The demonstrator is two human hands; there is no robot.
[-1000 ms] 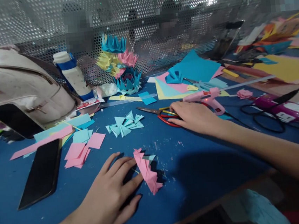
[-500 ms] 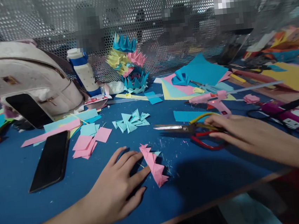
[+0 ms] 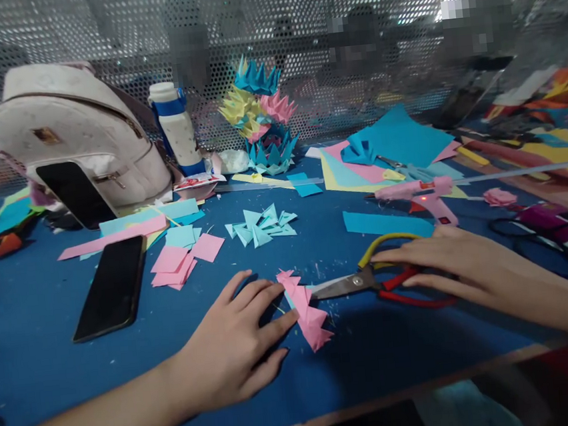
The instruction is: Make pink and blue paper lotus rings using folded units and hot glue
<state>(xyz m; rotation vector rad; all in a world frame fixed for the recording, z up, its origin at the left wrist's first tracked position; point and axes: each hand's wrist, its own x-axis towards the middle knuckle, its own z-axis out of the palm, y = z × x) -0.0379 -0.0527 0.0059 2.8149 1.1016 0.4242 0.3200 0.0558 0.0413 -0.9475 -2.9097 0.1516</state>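
Note:
My left hand [image 3: 241,344] lies on the table with fingers spread, two fingertips touching the left edge of a pink folded-paper strip [image 3: 304,311] with pointed edges. A bit of light blue paper shows beside the strip. In my right hand [image 3: 449,257] is a pair of scissors [image 3: 338,286] with one yellow and one red handle loop. Its blades look closed and point left, their tip meeting the strip's right side. Beyond the hands lies a cluster of light blue folded-paper triangles [image 3: 262,226].
Pink paper squares [image 3: 173,267] and a black phone [image 3: 110,290] lie left. A pink glue gun [image 3: 425,194] and a blue paper strip [image 3: 385,222] are right. Behind stand a backpack [image 3: 76,136], a bottle [image 3: 178,133] and a folded-paper stack [image 3: 267,117] before a perforated metal panel.
My right hand has brought the scissors left and nearer, from apart to the pink strip's side. My left hand stays at the strip. The whole view has shifted slightly.

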